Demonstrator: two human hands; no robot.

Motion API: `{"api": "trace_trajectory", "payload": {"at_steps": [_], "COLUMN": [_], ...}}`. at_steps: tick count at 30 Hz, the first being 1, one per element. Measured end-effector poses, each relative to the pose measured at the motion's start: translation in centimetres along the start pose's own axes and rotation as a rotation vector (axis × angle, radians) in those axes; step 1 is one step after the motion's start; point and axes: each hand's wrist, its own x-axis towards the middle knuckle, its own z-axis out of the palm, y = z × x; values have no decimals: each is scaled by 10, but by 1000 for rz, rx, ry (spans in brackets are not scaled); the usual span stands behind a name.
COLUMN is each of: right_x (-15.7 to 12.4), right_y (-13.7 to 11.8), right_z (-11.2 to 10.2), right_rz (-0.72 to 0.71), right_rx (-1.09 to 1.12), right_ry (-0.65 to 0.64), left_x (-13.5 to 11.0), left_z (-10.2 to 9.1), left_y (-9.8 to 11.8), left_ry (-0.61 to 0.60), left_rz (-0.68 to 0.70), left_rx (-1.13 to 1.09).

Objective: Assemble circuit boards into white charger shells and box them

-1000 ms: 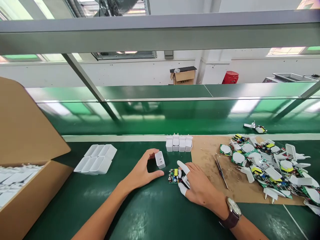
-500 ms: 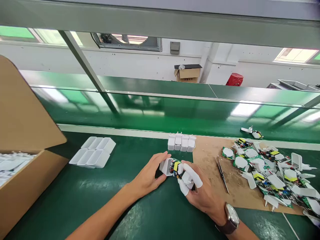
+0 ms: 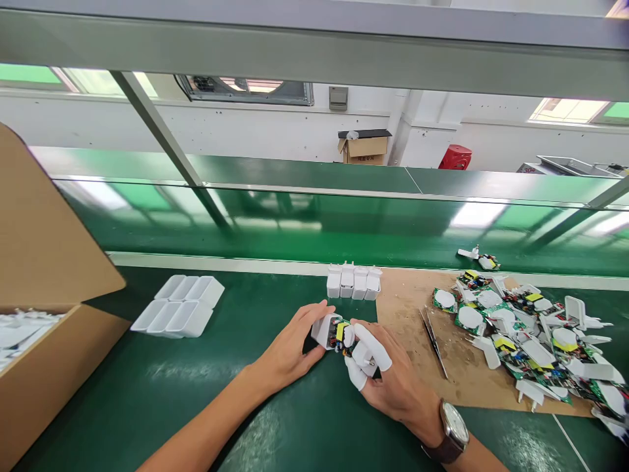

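Observation:
My left hand (image 3: 293,342) is closed round a white plastic housing (image 3: 322,330), its open end facing right. A circuit board (image 3: 340,333) with a yellow component and a white round part has its left end at the mouth of the housing; how far it reaches inside is hard to see. My right hand (image 3: 400,377), with white finger cots on thumb and index finger, grips the white plug end piece (image 3: 363,358) joined to the board. Both hands are just above the green table, in the middle.
Several finished-looking white housings (image 3: 354,283) stand in a row behind my hands. White empty housings (image 3: 177,307) lie left, beside a cardboard box (image 3: 73,367) of white parts. Tweezers (image 3: 433,342) and a pile of circuit boards (image 3: 531,347) rest on a brown sheet (image 3: 407,314).
My right hand has shifted slightly left with the circuit board, bringing it a little closer into the housing. My left hand has hardly moved. The camera view has shifted a little.

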Motion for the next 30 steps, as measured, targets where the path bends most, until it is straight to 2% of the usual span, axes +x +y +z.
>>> {"api": "trace_trajectory", "payload": {"at_steps": [5, 18, 30], "right_x": [-1, 0, -1], "right_y": [0, 0, 1], "right_z": [0, 2, 3], "right_rz": [5, 8, 30], "right_rx": [-17, -39, -44], "right_ry": [-29, -7, -11], "left_x": [-2, 0, -1], "left_z": [2, 3, 3], "left_y": [-2, -2, -1], "left_ry": [-16, -2, -22], "left_rz": [16, 29, -14], "left_rx": [5, 18, -10]}}
